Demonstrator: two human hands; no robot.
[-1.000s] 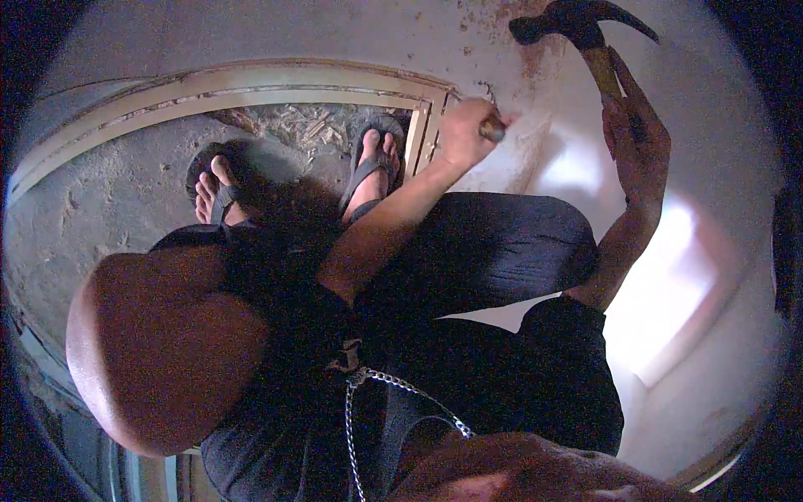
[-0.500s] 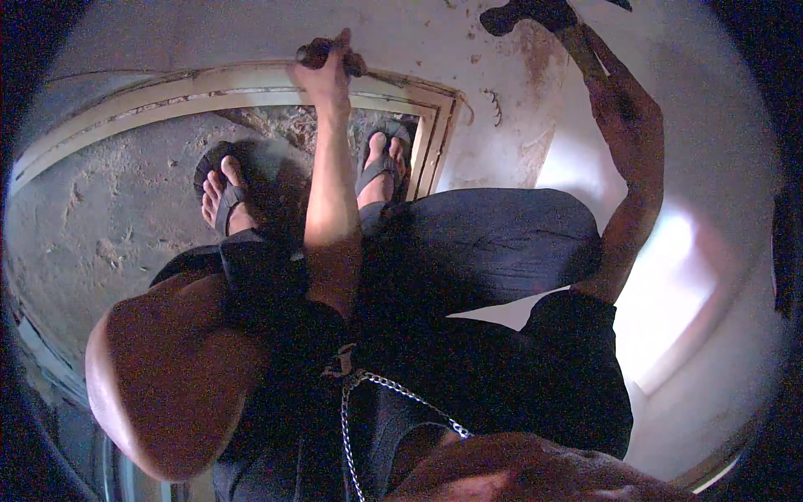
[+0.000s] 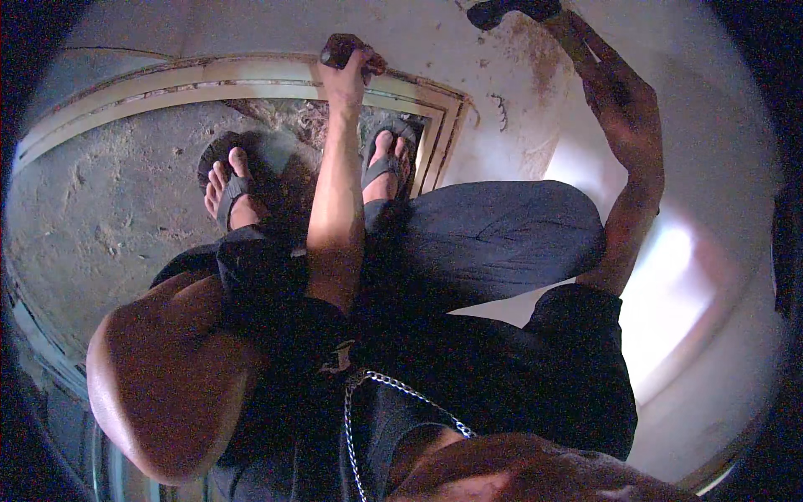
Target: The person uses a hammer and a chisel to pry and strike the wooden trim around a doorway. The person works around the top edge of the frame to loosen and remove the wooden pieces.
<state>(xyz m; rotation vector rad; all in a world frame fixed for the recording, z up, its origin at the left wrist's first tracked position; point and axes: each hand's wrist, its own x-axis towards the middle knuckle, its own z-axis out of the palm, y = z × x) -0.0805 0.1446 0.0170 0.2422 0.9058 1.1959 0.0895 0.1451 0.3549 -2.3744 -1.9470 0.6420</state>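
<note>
My left hand (image 3: pixel 343 82) is closed around a dark, stubby tool (image 3: pixel 341 48) whose kind I cannot make out. It sits over the far rail of a cream frame (image 3: pixel 276 84) with worn, chipped paint. Up at the far right, my raised right hand (image 3: pixel 623 113) lies in shadow, its fingers closed on the handle of what looks like a hammer. The dark head of this hammer (image 3: pixel 512 12) points left, near the top edge and beside a pale stained wall (image 3: pixel 535 92). It is apart from the tool in my left hand.
My feet, in dark sandals (image 3: pixel 234 201), are on a rough grey floor (image 3: pixel 100 192) strewn with debris. Rubble (image 3: pixel 309 121) lies along the frame's inner edge. My bent leg in dark trousers (image 3: pixel 502 234) is between my arms. Bright light falls on a pale surface at right (image 3: pixel 669 309).
My left hand and its dark tool have shifted slightly right along the frame. The hammer has moved a little left and up. The view itself has shifted slightly.
</note>
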